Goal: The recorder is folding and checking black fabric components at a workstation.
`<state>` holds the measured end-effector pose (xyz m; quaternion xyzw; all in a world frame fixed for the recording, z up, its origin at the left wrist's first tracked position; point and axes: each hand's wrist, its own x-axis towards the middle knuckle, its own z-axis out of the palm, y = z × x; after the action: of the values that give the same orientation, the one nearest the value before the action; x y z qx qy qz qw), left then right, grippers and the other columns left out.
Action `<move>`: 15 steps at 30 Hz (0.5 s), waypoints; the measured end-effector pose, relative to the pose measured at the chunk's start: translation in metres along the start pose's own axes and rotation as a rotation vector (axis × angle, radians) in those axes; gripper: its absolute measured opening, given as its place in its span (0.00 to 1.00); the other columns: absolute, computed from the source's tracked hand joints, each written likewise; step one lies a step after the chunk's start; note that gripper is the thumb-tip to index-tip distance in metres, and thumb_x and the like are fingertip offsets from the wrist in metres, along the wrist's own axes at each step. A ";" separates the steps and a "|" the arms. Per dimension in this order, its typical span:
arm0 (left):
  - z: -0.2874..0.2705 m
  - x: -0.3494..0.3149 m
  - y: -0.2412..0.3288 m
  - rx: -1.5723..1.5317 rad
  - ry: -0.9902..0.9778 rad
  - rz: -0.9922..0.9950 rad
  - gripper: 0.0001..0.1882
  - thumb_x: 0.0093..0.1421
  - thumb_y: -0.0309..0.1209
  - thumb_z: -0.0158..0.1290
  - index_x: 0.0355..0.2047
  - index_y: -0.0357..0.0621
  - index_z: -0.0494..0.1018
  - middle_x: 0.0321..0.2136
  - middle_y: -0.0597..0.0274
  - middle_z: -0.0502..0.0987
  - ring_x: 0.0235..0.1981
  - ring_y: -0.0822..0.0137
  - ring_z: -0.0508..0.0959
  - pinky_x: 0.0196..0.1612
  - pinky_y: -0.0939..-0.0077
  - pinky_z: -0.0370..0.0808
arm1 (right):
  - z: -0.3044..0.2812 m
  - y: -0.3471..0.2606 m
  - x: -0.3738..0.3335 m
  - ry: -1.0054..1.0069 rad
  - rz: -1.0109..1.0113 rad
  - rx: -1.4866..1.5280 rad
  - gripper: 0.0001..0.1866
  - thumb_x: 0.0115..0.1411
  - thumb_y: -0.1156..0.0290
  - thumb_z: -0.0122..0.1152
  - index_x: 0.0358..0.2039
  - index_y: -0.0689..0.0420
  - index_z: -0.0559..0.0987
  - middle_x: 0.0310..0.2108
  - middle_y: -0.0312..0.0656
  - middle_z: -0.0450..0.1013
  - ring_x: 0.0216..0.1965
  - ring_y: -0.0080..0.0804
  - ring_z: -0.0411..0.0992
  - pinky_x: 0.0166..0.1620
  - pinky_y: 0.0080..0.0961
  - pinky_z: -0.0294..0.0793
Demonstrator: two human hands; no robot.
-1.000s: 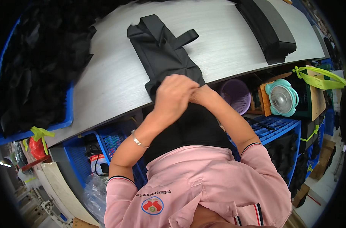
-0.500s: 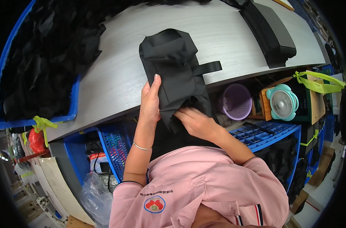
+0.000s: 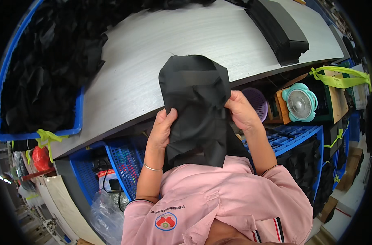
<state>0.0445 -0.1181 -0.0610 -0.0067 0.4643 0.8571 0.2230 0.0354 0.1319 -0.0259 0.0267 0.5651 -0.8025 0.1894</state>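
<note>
Beyond the left grip (image 3: pixel 160 127) and the right grip (image 3: pixel 244 110) stretches a broad, pale grey table (image 3: pixel 141 61). Well to the left of the left grip stands a blue plastic crate (image 3: pixel 77 118), heaped with crumpled black fabric (image 3: pixel 51 73); past the right grip lies a long grey-and-black stack (image 3: pixel 278 32). Between the grips spans a soft, roughly rectangular black fabric piece (image 3: pixel 194 87), its lower end nearer the body than either grip. Just right of the right grip sit a round purple plastic basket (image 3: pixel 258 104) and, farther out, a mint-green fan (image 3: pixel 302 102). Each grip grasps one side of the piece — the left with thumb across its face, fingers hidden behind; the right slightly higher, thumb and curled fingers pinching the edge. A thin silvery bangle (image 3: pixel 152 168) circles the left wrist.
</note>
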 end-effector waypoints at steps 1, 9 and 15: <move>0.000 0.000 -0.003 -0.067 -0.040 -0.005 0.20 0.69 0.35 0.51 0.56 0.34 0.71 0.50 0.60 0.78 0.49 0.71 0.78 0.53 0.75 0.74 | 0.004 0.006 -0.003 -0.024 0.030 0.272 0.13 0.59 0.74 0.64 0.45 0.63 0.82 0.43 0.39 0.81 0.45 0.26 0.77 0.52 0.25 0.74; 0.006 -0.008 -0.009 -0.119 0.208 0.120 0.34 0.57 0.21 0.55 0.63 0.27 0.59 0.59 0.53 0.69 0.58 0.69 0.71 0.60 0.77 0.68 | 0.013 0.021 -0.005 0.195 -0.222 -0.139 0.11 0.58 0.76 0.61 0.41 0.66 0.81 0.35 0.35 0.80 0.36 0.20 0.75 0.41 0.22 0.76; 0.014 -0.003 -0.025 0.211 0.297 0.137 0.19 0.59 0.19 0.59 0.51 0.33 0.73 0.47 0.56 0.79 0.46 0.66 0.78 0.55 0.70 0.73 | 0.032 0.022 -0.020 0.347 -0.352 -0.855 0.24 0.55 0.75 0.57 0.55 0.55 0.74 0.27 0.55 0.76 0.27 0.54 0.77 0.31 0.40 0.75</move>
<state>0.0594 -0.0960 -0.0728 -0.0781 0.5786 0.8066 0.0925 0.0670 0.1020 -0.0287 -0.0160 0.8630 -0.5023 -0.0520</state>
